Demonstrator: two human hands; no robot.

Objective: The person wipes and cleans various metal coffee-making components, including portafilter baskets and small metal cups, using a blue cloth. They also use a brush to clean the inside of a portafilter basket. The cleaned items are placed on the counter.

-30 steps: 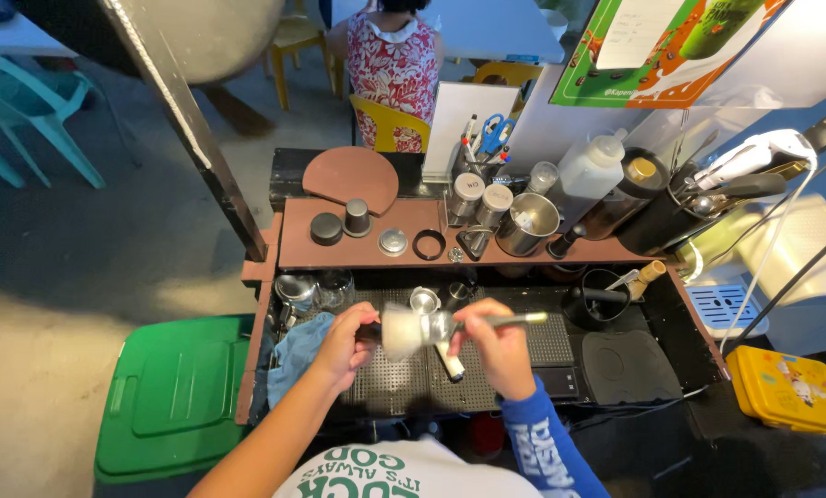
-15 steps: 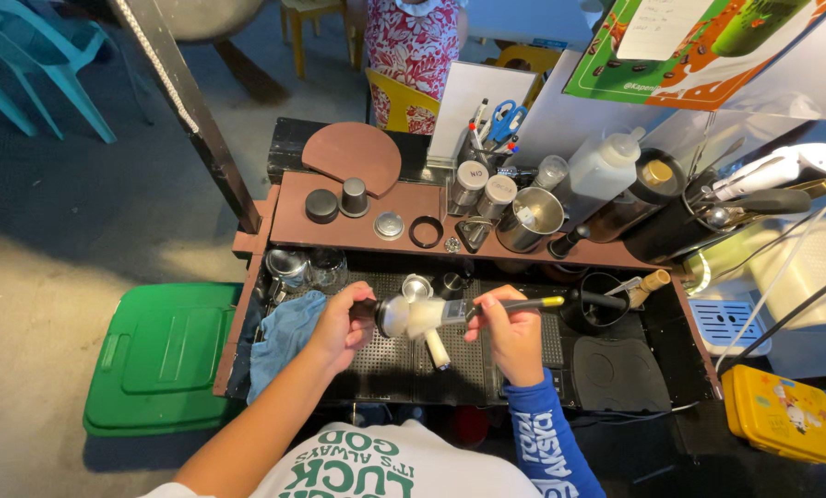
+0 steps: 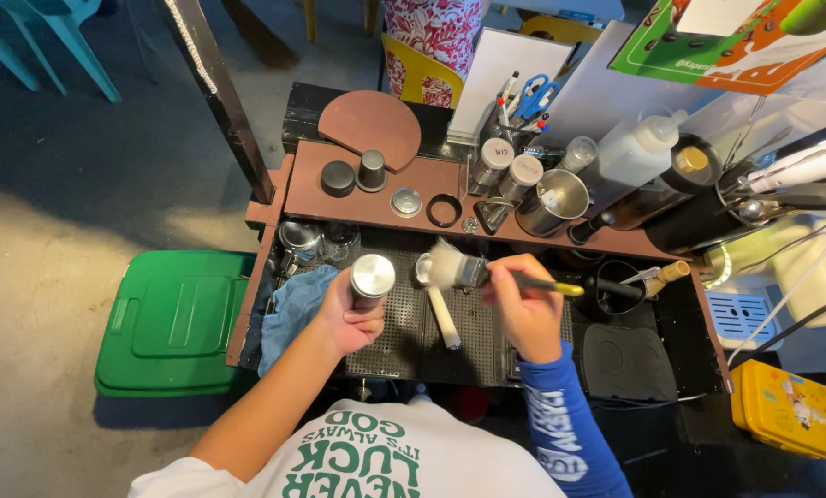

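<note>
My left hand (image 3: 346, 315) grips a small round metal cup (image 3: 372, 276), held upright over the perforated black mat (image 3: 404, 341). My right hand (image 3: 521, 306) holds a brush (image 3: 473, 272) with pale bristles and a dark, yellow-tipped handle. The bristles point left, a short way from the metal cup. Below the brush lies a white-handled tool (image 3: 439, 309) on the mat. A blue cloth (image 3: 293, 309) lies just left of my left hand.
A brown shelf (image 3: 376, 198) carries dark caps, a metal lid, a black ring, shaker tins and a steel pitcher (image 3: 553, 201). Bottles and a kettle stand at the right. A green bin lid (image 3: 173, 318) lies left, a yellow box (image 3: 791, 406) at the lower right. A person stands behind the counter.
The left hand has drawn the metal cup left, apart from the brush. The brush stays in the right hand, raised slightly. The camera view has shifted downward.
</note>
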